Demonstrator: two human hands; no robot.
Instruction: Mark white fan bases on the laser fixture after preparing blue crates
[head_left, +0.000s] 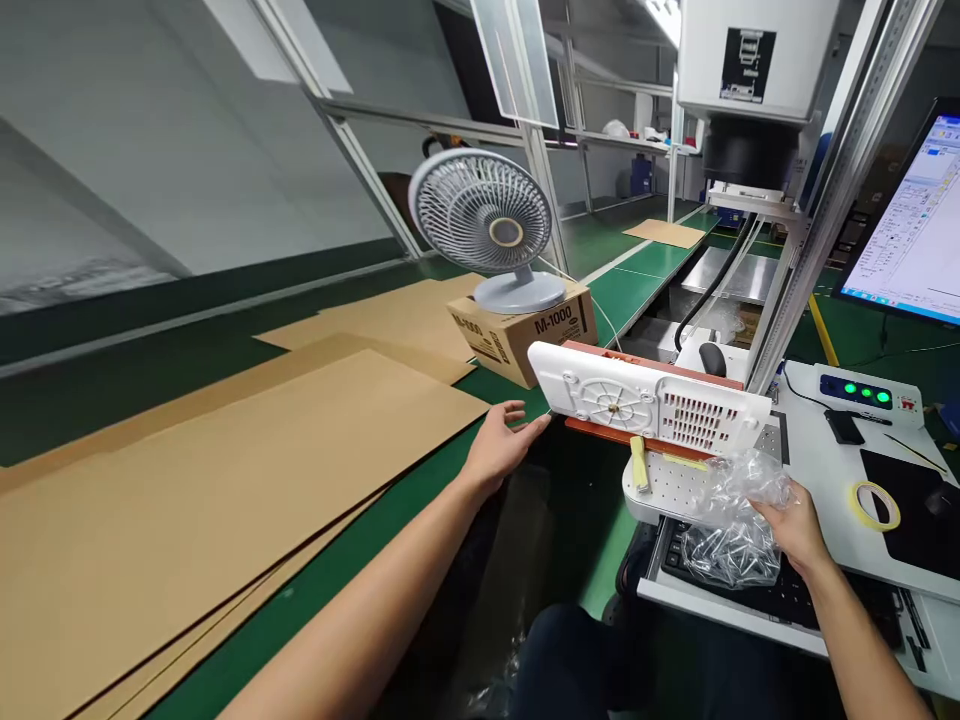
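My right hand [793, 528] is closed around a crumpled clear plastic bag [731, 540], which hangs over the keyboard drawer. My left hand [501, 443] is open, its fingers apart and its thumb pointing at the lower left corner of a white plastic panel [637, 400]. Whether the thumb touches that corner I cannot tell. The panel stands tilted on edge, with a round ribbed pattern, a brass-coloured centre and a slotted grille. Behind and under it show reddish-brown strips. A yellow piece [639, 463] sits below it on a perforated white plate [671, 487].
Large cardboard sheets [247, 480] lie on the green bench to the left. A grey fan [487, 215] stands on an M-1000 carton [517, 340]. To the right are a marking-machine head [757, 60], a monitor [911, 220], a tape roll [855, 505] and a keyboard [679, 560] in the drawer.
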